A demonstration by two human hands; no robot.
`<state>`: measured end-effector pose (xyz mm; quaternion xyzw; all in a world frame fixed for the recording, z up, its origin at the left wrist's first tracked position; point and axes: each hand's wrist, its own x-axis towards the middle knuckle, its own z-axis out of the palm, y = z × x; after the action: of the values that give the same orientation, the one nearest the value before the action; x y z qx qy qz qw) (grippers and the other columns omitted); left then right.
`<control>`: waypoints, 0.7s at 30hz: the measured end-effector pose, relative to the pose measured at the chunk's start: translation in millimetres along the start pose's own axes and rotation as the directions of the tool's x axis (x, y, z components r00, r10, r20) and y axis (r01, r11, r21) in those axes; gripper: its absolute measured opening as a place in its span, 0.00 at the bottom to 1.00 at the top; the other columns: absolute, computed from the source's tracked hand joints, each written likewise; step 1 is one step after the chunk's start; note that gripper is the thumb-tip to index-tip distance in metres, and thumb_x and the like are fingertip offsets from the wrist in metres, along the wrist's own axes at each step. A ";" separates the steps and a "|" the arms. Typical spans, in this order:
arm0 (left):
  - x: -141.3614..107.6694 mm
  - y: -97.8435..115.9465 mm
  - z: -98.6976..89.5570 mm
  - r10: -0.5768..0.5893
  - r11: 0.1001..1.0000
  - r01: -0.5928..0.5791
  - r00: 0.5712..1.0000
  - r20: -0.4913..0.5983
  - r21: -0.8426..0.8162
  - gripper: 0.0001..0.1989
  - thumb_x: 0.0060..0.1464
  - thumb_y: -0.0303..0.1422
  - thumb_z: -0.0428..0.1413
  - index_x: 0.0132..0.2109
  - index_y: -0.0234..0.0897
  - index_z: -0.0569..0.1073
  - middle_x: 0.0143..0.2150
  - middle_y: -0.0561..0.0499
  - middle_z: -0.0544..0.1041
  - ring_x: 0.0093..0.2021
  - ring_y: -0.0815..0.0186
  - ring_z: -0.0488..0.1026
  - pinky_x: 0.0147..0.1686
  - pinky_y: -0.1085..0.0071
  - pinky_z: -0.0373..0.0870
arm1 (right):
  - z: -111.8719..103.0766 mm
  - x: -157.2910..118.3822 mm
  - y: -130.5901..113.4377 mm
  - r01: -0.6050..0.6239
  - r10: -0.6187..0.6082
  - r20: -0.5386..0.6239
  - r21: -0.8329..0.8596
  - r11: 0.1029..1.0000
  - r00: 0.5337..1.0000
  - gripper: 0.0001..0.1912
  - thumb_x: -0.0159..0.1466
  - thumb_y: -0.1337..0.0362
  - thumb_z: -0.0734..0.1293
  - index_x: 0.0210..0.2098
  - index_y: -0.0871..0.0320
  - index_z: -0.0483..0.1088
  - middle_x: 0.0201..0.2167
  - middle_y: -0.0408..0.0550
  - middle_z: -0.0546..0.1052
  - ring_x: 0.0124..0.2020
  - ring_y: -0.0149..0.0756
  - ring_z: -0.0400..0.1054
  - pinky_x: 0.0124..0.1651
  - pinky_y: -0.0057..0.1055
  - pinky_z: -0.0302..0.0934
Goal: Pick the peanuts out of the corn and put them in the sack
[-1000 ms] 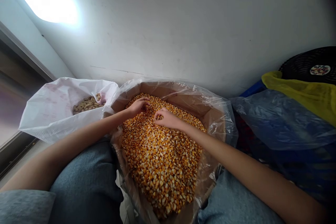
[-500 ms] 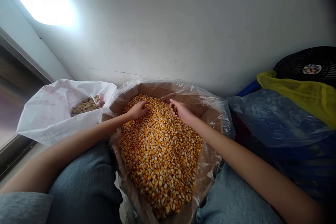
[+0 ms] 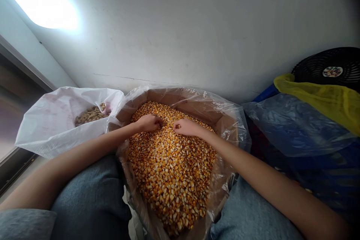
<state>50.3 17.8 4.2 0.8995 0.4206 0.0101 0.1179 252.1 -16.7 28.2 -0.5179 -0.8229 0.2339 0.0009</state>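
Loose yellow-orange corn kernels (image 3: 171, 172) fill a box lined with a clear plastic bag (image 3: 225, 187) between my knees. Over the far part of the heap, my left hand (image 3: 150, 123) is closed, its fingers curled down at the kernels. My right hand (image 3: 187, 126) faces it a short gap away, thumb and fingers pinched together low over the corn. Whatever either hand may hold is too small or too hidden to name.
A white sack (image 3: 56, 120) with peanuts (image 3: 90, 115) stands on the left. At the right are a clear plastic sheet (image 3: 298, 127), yellow mesh (image 3: 332, 101), a blue crate (image 3: 326, 180) and a black fan (image 3: 317, 65). A pale wall (image 3: 180, 26) rises behind the box.
My right hand has moved left and lower, towards my left hand. The left hand has shifted slightly nearer and to the right. The gap between them is smaller.
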 end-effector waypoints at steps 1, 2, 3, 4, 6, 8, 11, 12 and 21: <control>-0.5 -1.6 -0.6 -0.026 1.000 0.026 1.000 -0.012 0.002 0.12 0.46 0.32 0.45 0.37 0.42 0.71 0.37 0.53 0.71 0.35 0.68 0.67 0.33 0.76 0.61 | -1.8 -0.8 2.2 0.008 -0.009 0.015 0.019 1.000 1.000 0.10 0.52 0.62 0.59 0.27 0.55 0.72 0.28 0.43 0.74 0.28 0.32 0.65 0.28 0.23 0.53; -0.7 -2.1 -0.9 -0.041 0.999 0.041 0.999 -0.031 -0.007 0.13 0.47 0.34 0.44 0.37 0.42 0.71 0.37 0.53 0.71 0.36 0.67 0.67 0.34 0.76 0.61 | -3.3 -1.7 3.8 0.000 0.000 0.007 0.029 1.000 1.000 0.12 0.53 0.61 0.58 0.26 0.56 0.72 0.27 0.43 0.74 0.27 0.32 0.65 0.27 0.23 0.53; -0.6 -1.5 -0.6 -0.043 0.999 0.042 0.998 -0.051 -0.022 0.13 0.48 0.36 0.44 0.38 0.42 0.70 0.37 0.53 0.70 0.36 0.67 0.67 0.34 0.76 0.61 | -4.3 -2.4 4.6 -0.019 0.020 -0.024 0.032 0.999 1.000 0.13 0.54 0.60 0.57 0.26 0.57 0.72 0.27 0.44 0.74 0.26 0.32 0.65 0.27 0.24 0.52; 0.0 -0.1 0.1 -0.034 0.999 0.032 0.997 -0.064 -0.040 0.14 0.49 0.38 0.43 0.39 0.43 0.70 0.38 0.53 0.70 0.36 0.67 0.67 0.35 0.76 0.60 | -4.7 -2.8 4.3 -0.041 0.043 -0.070 0.033 0.999 0.997 0.15 0.55 0.59 0.56 0.27 0.57 0.72 0.27 0.44 0.74 0.26 0.32 0.65 0.27 0.24 0.52; 2.4 3.2 2.7 -0.011 0.997 0.006 0.998 -0.064 -0.076 0.15 0.49 0.40 0.44 0.41 0.43 0.70 0.38 0.52 0.70 0.36 0.67 0.67 0.34 0.75 0.60 | -4.0 -2.8 0.8 -0.070 0.075 -0.157 0.038 0.997 0.985 0.15 0.55 0.58 0.55 0.29 0.56 0.71 0.28 0.45 0.74 0.29 0.33 0.65 0.29 0.25 0.53; 5.5 5.2 5.4 0.001 0.990 -0.009 0.999 -0.052 -0.142 0.15 0.48 0.40 0.46 0.40 0.42 0.70 0.37 0.51 0.70 0.36 0.67 0.66 0.34 0.75 0.60 | -3.1 -2.6 -5.0 -0.068 0.075 -0.160 0.048 0.997 0.984 0.13 0.53 0.57 0.59 0.33 0.54 0.71 0.32 0.45 0.74 0.32 0.34 0.65 0.31 0.25 0.54; 8.8 3.8 6.2 -0.073 0.925 0.044 0.995 -0.064 -0.377 0.13 0.45 0.39 0.49 0.35 0.38 0.72 0.33 0.51 0.71 0.34 0.67 0.66 0.33 0.75 0.59 | -6.1 -4.3 -11.7 -0.005 0.003 0.031 0.073 0.997 1.000 0.14 0.49 0.58 0.63 0.35 0.54 0.70 0.35 0.44 0.73 0.33 0.34 0.65 0.32 0.25 0.54; 9.1 2.4 5.2 -0.133 0.862 0.088 0.990 -0.056 -0.500 0.12 0.44 0.39 0.50 0.33 0.37 0.71 0.31 0.52 0.70 0.32 0.68 0.65 0.31 0.75 0.59 | -8.7 -5.4 -12.2 0.036 -0.049 0.133 0.097 0.995 0.990 0.13 0.49 0.59 0.63 0.34 0.55 0.71 0.34 0.44 0.73 0.33 0.33 0.65 0.31 0.25 0.55; 7.3 -4.5 -11.3 -0.273 -0.245 0.222 0.918 0.287 -0.944 0.08 0.43 0.32 0.41 0.22 0.34 0.61 0.19 0.53 0.60 0.18 0.72 0.59 0.18 0.74 0.58 | -11.5 -6.5 -5.0 0.005 0.004 -0.062 0.140 0.990 0.998 0.13 0.54 0.60 0.58 0.34 0.56 0.71 0.36 0.44 0.73 0.36 0.34 0.65 0.37 0.25 0.56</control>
<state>50.4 28.4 13.6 0.3774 0.4339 0.3181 0.7537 253.7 -19.7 41.9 -0.5235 -0.8040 0.2750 0.0629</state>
